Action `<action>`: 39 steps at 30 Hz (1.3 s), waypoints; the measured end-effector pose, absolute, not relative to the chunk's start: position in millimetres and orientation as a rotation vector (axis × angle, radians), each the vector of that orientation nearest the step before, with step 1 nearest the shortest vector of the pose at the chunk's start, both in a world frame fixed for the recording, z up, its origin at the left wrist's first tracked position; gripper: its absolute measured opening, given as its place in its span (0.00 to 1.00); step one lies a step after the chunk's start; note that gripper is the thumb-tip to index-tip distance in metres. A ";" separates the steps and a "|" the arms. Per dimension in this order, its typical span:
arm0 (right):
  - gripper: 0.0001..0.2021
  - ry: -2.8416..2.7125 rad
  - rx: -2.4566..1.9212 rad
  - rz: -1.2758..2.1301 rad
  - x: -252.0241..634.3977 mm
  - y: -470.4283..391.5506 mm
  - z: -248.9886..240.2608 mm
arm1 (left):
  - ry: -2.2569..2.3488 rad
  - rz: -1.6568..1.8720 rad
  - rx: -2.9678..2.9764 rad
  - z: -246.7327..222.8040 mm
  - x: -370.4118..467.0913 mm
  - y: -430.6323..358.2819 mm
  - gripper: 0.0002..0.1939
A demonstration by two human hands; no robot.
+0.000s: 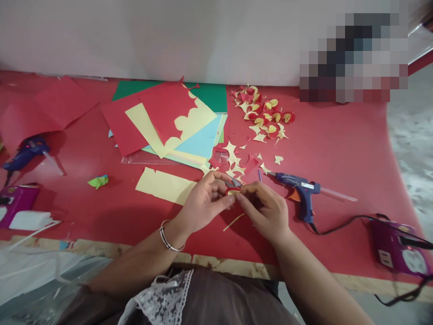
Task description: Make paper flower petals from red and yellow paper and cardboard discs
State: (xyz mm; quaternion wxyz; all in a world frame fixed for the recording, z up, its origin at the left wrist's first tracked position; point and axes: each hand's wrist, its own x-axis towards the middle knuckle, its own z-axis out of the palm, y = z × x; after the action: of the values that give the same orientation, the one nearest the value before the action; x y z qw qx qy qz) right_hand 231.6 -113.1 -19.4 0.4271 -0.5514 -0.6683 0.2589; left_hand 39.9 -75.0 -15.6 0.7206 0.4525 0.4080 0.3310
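My left hand (204, 198) and my right hand (267, 208) meet over the middle of the red table. Between their fingertips is a small red and cream paper piece (232, 192), pinched from both sides. A small grey object (233, 183) shows by my left fingers; I cannot make out its kind. Under my left wrist area lies a torn-edged cream paper strip (165, 186). Just beyond my hands are red and cream paper scraps (233, 155). To the right of my right hand, a blue glue gun (304, 192) lies with its glue stick out behind.
Coloured paper sheets (135, 128) are stacked at the back, beside a pile of red and yellow paper petals (267, 113). Another glue gun (29, 151) lies left. Purple power strips (399, 248) sit at both sides, with a black cord running to the right glue gun.
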 end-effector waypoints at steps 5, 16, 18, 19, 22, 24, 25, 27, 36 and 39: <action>0.04 -1.735 -1.310 0.555 231.8 -112.8 -18.9 | 0.922 0.797 0.875 -15.0 45.4 -79.0 0.21; 0.05 -1.789 -1.258 0.465 230.4 -112.6 -19.8 | 0.970 0.873 1.056 -15.7 45.5 -83.0 0.16; 0.05 -1.792 -1.257 0.469 230.5 -111.9 -20.7 | 0.988 0.824 1.106 -15.8 42.2 -81.2 0.16; 0.05 -1.793 -1.255 0.475 230.6 -111.7 -21.0 | 0.989 0.808 1.131 -15.4 40.6 -79.9 0.15; 0.03 -1.797 -1.242 0.512 231.5 -111.4 -20.6 | 0.972 0.781 1.174 -13.5 36.8 -76.1 0.15; 0.02 -1.789 -1.239 0.542 232.4 -111.5 -19.0 | 0.957 0.754 1.204 -12.7 35.1 -74.2 0.16; 0.02 -1.782 -1.243 0.552 232.9 -111.6 -18.0 | 0.951 0.743 1.230 -12.8 34.3 -73.7 0.16; 0.02 -1.763 -1.254 0.561 233.9 -111.7 -15.7 | 0.940 0.734 1.303 -14.3 32.7 -73.3 0.16; 0.07 -1.641 -1.338 0.612 235.1 -113.3 -11.4 | 0.774 0.889 1.766 -15.9 24.3 -71.7 0.10; 0.07 -1.640 -1.342 0.643 235.3 -112.5 -11.5 | 0.738 0.900 1.951 -9.3 24.4 -70.5 0.07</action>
State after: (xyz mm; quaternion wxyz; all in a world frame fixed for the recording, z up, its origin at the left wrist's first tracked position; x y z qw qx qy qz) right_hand 235.3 -112.5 -11.5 0.4474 -0.5419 -0.6624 0.2596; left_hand 24.4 -70.5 -9.3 0.4214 0.7788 0.2945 0.3594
